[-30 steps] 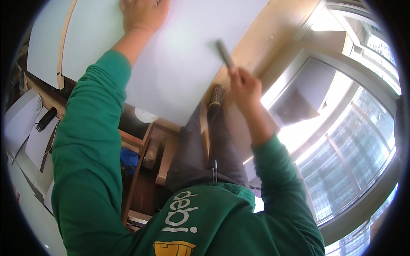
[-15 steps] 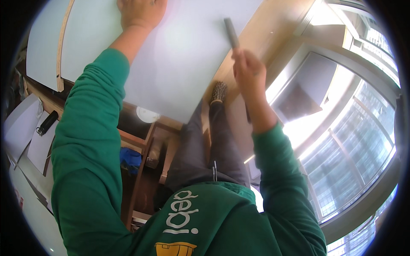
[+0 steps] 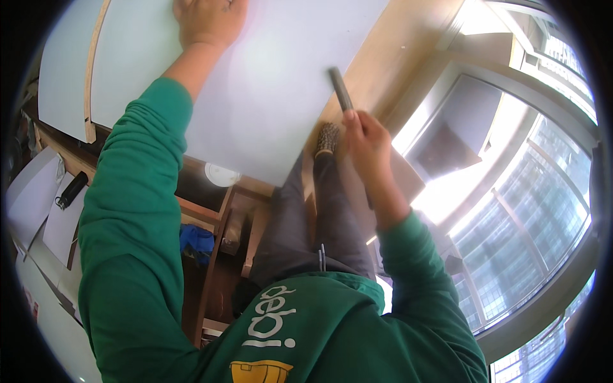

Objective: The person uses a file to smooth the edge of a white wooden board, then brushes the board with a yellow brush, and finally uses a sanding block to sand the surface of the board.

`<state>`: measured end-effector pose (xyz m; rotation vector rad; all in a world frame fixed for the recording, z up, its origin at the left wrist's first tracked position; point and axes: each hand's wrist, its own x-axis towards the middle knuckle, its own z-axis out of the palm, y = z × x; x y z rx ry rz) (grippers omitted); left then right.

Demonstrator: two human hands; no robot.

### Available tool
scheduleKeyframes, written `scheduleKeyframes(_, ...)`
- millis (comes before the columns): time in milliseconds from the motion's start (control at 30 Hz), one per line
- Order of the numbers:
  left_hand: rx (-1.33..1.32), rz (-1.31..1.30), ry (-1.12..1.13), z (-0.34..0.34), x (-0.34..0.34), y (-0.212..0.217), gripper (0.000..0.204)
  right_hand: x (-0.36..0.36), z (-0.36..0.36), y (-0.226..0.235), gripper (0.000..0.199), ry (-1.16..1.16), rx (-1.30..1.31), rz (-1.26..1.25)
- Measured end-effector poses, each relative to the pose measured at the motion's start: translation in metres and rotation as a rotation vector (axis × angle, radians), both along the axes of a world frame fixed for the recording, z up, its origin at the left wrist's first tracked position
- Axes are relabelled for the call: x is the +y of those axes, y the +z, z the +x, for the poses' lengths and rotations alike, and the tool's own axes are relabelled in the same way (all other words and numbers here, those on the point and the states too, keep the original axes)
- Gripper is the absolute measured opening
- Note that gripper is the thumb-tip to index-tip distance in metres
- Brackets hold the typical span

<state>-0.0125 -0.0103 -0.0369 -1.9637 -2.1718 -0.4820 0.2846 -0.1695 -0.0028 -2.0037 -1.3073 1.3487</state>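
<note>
A large white panel (image 3: 268, 83) spreads across the upper part of the view. The back of my left hand (image 3: 212, 22) is over its far part and seems to rest on it; the fingers run out past the top edge. Above the panel's right edge, my right hand (image 3: 368, 140) is closed on one end of a dark grey bar-like tool (image 3: 340, 88). The tool's free end points up and to the left over the panel; its exact kind is not clear.
A narrow wooden strip (image 3: 93, 70) crosses the panel's left side. Below lie open wooden compartments with a blue cloth (image 3: 196, 240) and a round white disc (image 3: 221, 174). A black cylinder (image 3: 72, 190) lies at left. A wooden ledge (image 3: 399, 51) and bright windows (image 3: 517, 223) stand at right.
My right hand has come down toward me with the grey tool, whose free end is now lower over the panel's right edge. My left hand has barely moved.
</note>
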Motion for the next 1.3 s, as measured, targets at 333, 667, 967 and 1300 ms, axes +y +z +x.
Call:
scheduleKeyframes(333, 0.033, 0.038, -0.005, -0.002, 0.002, -0.004, 0.054, 0.035, 0.005, -0.022, 0.032, 0.02, 0.027, 0.087)
scheduleKeyframes(667, -0.026, 0.004, 0.012, 0.003, 0.0, 0.003, 0.055, -0.057, 0.005, 0.024, 0.026, 0.117, 0.054, -0.051)
scheduleKeyframes(967, 0.0, -0.01, 0.009, 0.0, 0.0, 0.0, 0.056, -0.027, -0.016, 0.01, 0.034, 0.11, 0.069, -0.015)
scheduleKeyframes(1300, 0.008, 0.004, 0.018, 0.0, 0.0, -0.004, 0.057, 0.009, -0.024, 0.008, 0.024, -0.034, 0.144, -0.08)
